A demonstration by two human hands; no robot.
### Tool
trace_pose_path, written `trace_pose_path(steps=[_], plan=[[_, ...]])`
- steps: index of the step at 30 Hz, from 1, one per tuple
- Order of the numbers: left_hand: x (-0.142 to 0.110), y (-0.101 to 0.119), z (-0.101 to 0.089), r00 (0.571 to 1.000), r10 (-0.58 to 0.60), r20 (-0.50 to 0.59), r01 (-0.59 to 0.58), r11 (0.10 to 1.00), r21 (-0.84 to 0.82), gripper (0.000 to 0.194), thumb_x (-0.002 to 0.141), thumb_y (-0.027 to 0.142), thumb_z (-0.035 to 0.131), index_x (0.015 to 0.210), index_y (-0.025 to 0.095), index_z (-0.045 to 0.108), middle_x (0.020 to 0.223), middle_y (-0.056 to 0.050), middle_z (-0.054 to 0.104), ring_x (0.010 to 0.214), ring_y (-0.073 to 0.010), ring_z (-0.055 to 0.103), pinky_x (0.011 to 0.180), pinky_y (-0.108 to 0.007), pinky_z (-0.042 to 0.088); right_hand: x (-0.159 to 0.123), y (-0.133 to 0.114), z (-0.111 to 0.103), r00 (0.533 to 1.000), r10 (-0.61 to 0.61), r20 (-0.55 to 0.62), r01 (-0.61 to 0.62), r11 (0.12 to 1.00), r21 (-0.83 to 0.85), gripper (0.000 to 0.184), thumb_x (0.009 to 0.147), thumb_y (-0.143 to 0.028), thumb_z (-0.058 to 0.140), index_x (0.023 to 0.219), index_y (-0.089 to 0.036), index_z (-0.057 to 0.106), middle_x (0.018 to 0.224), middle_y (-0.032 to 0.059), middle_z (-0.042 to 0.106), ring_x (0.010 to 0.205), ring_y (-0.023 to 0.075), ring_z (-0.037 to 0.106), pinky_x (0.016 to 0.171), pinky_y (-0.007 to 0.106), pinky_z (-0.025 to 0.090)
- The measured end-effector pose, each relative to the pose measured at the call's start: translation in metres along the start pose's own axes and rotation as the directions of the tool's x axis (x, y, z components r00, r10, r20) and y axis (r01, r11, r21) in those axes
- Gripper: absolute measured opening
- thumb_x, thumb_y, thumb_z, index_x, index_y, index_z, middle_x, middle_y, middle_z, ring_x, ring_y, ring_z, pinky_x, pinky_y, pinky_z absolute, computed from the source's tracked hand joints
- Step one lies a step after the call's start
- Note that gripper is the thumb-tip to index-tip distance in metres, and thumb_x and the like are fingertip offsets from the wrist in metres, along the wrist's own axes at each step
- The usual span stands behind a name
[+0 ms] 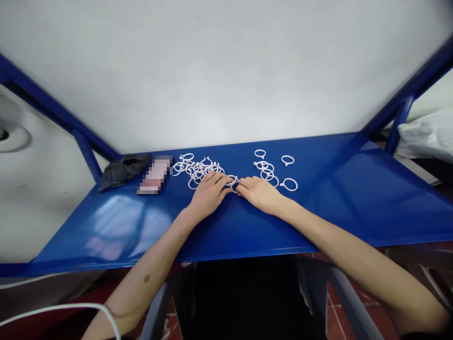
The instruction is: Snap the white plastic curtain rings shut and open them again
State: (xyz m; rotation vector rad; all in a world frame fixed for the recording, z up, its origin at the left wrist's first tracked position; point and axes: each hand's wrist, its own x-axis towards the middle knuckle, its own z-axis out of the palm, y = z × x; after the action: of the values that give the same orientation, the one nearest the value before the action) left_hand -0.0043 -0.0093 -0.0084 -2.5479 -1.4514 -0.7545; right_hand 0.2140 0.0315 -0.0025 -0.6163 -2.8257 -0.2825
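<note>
Both my hands rest on a blue metal shelf and meet over one white plastic ring. My left hand and my right hand each pinch that ring with curled fingertips. A heap of several white rings lies just behind my left hand. A smaller group of white rings lies behind my right hand, with single rings off to its right.
A crumpled black bag and a blurred pinkish flat object lie at the shelf's left rear. Blue frame struts rise at both sides against a white wall. A white plastic bag sits far right. A white cable runs lower left.
</note>
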Motion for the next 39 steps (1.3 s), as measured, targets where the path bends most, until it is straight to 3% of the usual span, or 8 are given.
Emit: trace_pose_path(steps=[4,7,13,16,21,30,34,39], plan=[[-0.001,-0.004,0.003,0.998,-0.053,0.039,0.051,0.998,0.048,0.027,0.096,0.029,0.062,0.122,0.021,0.066,0.115,-0.01,0.068,0.111,-0.0265,0.057,0.099,-0.045,0.047,-0.002,-0.001,-0.003,1.0,0.005,0.023,-0.005,1.0,0.016,0.025,0.107,-0.024,0.042,0.103,-0.013,0.065,0.096,0.0086,0.066,0.082,0.0205,0.059,0.071,0.034,0.035],[-0.001,-0.005,0.004,0.998,-0.042,0.049,0.039,0.997,0.069,0.019,0.097,0.024,0.059,0.112,0.023,0.071,0.112,-0.009,0.068,0.109,-0.0262,0.056,0.096,-0.044,0.047,-0.003,-0.002,-0.005,1.0,0.011,0.03,-0.012,0.999,0.036,0.026,0.107,-0.026,0.043,0.101,-0.013,0.065,0.094,0.0085,0.066,0.081,0.0194,0.059,0.071,0.033,0.035],[0.0,-0.004,0.0,0.996,-0.056,-0.066,0.064,0.989,0.13,0.02,0.1,0.024,0.053,0.101,0.023,0.073,0.095,-0.008,0.065,0.093,-0.0237,0.055,0.085,-0.039,0.048,-0.005,-0.001,-0.012,0.998,0.038,0.059,-0.04,0.999,0.034,0.024,0.105,-0.028,0.047,0.1,-0.015,0.067,0.095,0.0073,0.065,0.077,0.0177,0.059,0.069,0.032,0.037],[0.0,-0.004,-0.003,0.991,-0.072,-0.114,0.082,0.993,0.082,0.02,0.101,0.026,0.052,0.103,0.022,0.071,0.089,-0.006,0.068,0.087,-0.0217,0.058,0.087,-0.038,0.048,-0.006,0.001,-0.016,0.996,0.055,0.064,-0.058,0.998,0.04,0.022,0.105,-0.028,0.049,0.103,-0.015,0.067,0.099,0.0079,0.065,0.075,0.0167,0.059,0.069,0.032,0.039],[0.002,0.003,-0.009,0.985,-0.07,-0.161,0.064,0.997,-0.043,0.016,0.098,0.019,0.052,0.104,0.021,0.067,0.096,-0.003,0.075,0.088,-0.019,0.064,0.09,-0.037,0.049,-0.008,0.003,-0.017,0.997,0.056,0.054,-0.06,0.995,0.078,0.021,0.104,-0.027,0.051,0.109,-0.016,0.068,0.107,0.0088,0.064,0.077,0.0163,0.061,0.071,0.032,0.043],[0.003,0.01,-0.014,0.993,-0.02,-0.113,0.009,0.995,-0.099,0.014,0.1,0.028,0.056,0.107,0.02,0.065,0.101,-0.004,0.073,0.097,-0.0197,0.064,0.095,-0.038,0.05,-0.013,0.011,-0.028,0.988,0.139,0.067,-0.153,0.948,0.279,0.012,0.097,-0.025,0.061,0.107,-0.017,0.06,0.115,0.0085,0.061,0.078,0.0169,0.063,0.069,0.031,0.049],[0.003,0.01,-0.014,0.998,0.035,-0.047,-0.038,0.996,-0.077,0.016,0.102,0.026,0.051,0.107,0.02,0.065,0.103,-0.005,0.071,0.099,-0.02,0.062,0.096,-0.038,0.05,-0.016,0.016,-0.035,0.978,0.206,0.018,-0.2,0.925,0.322,0.03,0.092,-0.036,0.07,0.11,-0.017,0.055,0.121,0.0109,0.059,0.083,0.0205,0.064,0.07,0.035,0.053],[0.0,0.013,-0.008,0.995,0.092,0.04,-0.09,0.995,-0.044,0.019,0.098,0.033,0.058,0.111,0.02,0.064,0.11,-0.007,0.068,0.104,-0.023,0.06,0.096,-0.041,0.051,-0.017,0.017,-0.032,0.986,0.161,0.039,-0.165,0.945,0.282,0.047,0.092,-0.039,0.069,0.132,-0.02,0.051,0.134,0.0139,0.055,0.088,0.0236,0.066,0.073,0.039,0.056]])
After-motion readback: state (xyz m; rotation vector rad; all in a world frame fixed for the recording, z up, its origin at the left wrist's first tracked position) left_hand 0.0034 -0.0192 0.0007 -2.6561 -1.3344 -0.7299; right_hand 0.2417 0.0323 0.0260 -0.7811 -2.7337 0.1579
